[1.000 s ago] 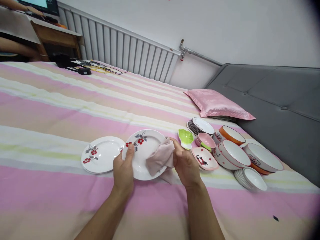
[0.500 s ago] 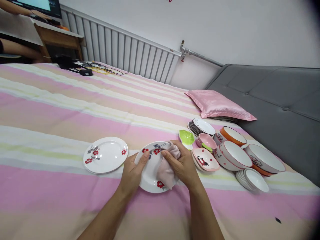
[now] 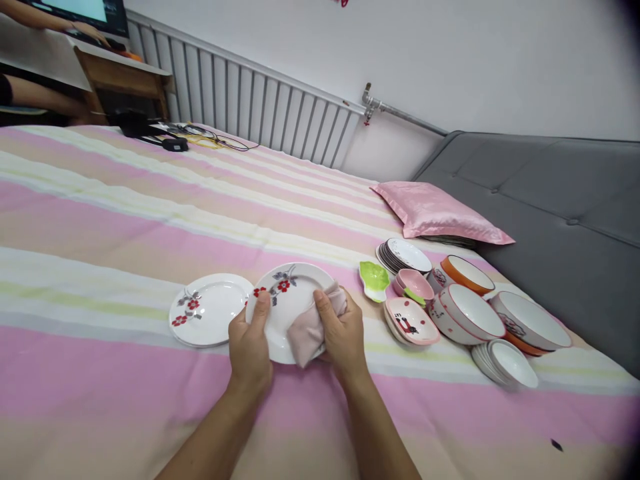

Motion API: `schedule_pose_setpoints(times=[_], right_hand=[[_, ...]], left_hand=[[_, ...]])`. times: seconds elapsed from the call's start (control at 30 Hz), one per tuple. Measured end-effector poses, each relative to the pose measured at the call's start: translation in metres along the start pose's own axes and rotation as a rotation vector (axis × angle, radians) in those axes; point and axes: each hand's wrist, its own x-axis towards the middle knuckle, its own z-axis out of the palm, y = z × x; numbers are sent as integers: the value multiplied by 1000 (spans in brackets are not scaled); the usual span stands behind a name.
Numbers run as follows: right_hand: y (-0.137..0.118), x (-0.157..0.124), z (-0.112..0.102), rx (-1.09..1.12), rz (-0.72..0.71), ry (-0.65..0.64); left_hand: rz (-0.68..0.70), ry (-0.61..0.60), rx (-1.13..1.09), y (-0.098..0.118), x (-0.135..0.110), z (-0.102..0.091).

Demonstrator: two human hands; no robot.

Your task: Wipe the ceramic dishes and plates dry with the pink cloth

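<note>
A white plate [image 3: 305, 283] with red flowers and grey leaves is held above the bed between both hands. My left hand [image 3: 251, 347] grips its left rim, thumb on the upper face. On the right side, my right hand [image 3: 343, 333] is closed on a pale pink cloth [image 3: 307, 331], which it presses against the plate's face and rim; its fingertips behind are hidden. Just left of the held plate, another flowered plate [image 3: 215, 310] lies on the bed, partly covered by the held one; a second rim seems to show beneath it.
To the right lie a green leaf-shaped dish [image 3: 375, 279], pink bowls [image 3: 416, 283], square cat dishes [image 3: 413, 320], stacked plates [image 3: 407, 253], large bowls [image 3: 473, 312] and small white bowls [image 3: 515, 363]. Behind are a pink pillow [image 3: 440, 210], cables [image 3: 220, 139] and another person's hand [image 3: 90, 32] at a desk.
Both hands have moved left and slightly up with the plate, which now overlaps the plate on the bed from my view. The cloth has shifted left along with the right hand.
</note>
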Motion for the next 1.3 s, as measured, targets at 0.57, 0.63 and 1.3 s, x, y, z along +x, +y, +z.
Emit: schedule_pose_setpoints(times=[0.57,0.63,1.3], right_hand=[[6,3,-3,241,137,200],[-1,11,-27,165,56,188],[-36,8,-67,-341,-79,-428]], left_hand=[[68,-351,268,-3,-12,1],[23,-502,369,-4,-13,-2],[-219,-578,390,-3,-13,1]])
